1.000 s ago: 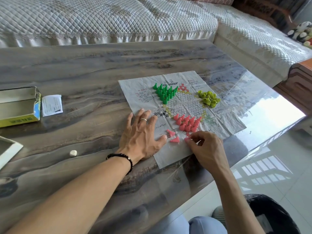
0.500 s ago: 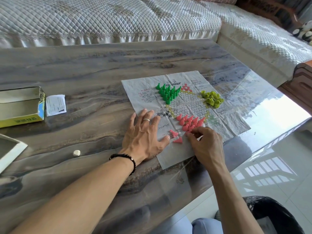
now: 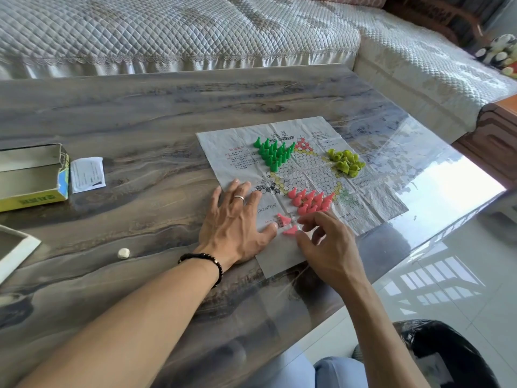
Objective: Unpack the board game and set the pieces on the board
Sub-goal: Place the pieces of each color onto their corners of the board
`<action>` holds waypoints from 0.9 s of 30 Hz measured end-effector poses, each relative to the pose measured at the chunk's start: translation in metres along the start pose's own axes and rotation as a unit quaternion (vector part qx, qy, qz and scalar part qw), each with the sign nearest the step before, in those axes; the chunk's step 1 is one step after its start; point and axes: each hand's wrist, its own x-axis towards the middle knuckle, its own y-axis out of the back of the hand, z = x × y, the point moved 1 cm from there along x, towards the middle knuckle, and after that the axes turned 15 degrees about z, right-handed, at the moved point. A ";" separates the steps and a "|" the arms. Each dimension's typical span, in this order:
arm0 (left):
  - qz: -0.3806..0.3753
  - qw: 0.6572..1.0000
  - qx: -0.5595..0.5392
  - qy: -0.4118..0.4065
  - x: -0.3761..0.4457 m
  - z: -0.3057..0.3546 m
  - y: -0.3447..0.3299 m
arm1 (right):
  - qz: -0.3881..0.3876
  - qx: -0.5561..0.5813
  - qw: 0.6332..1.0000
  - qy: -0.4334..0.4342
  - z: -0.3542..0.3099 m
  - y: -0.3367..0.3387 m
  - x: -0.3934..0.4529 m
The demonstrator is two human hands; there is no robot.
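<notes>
A paper game board point(image 3: 235, 147) lies flat on the marbled table. Green pieces point(image 3: 272, 154) stand in a triangle at its upper left, and yellow-green pieces point(image 3: 346, 162) lie heaped at the right. Red pieces point(image 3: 310, 201) stand in a cluster near the lower middle. Two more red pieces point(image 3: 286, 224) lie tipped over just below them. My left hand point(image 3: 233, 222) presses flat on the board's near left edge, fingers spread. My right hand point(image 3: 327, 245) hovers over the near corner, its thumb and fingertips at the fallen red piece.
The open yellow game box point(image 3: 33, 175) and a small leaflet point(image 3: 87, 175) sit at the left. The box lid point(image 3: 14, 247) pokes in at the left edge. A white die point(image 3: 123, 253) lies on the table. A quilted sofa point(image 3: 167, 32) runs behind.
My right hand placed a red piece into the cluster, then drew back down to the fallen red pieces. My left hand stayed pressed on the board.
</notes>
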 end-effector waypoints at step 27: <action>0.010 1.000 -0.007 -0.005 0.001 -0.002 -0.004 | 0.056 -0.097 0.990 -0.085 0.027 0.017 0.004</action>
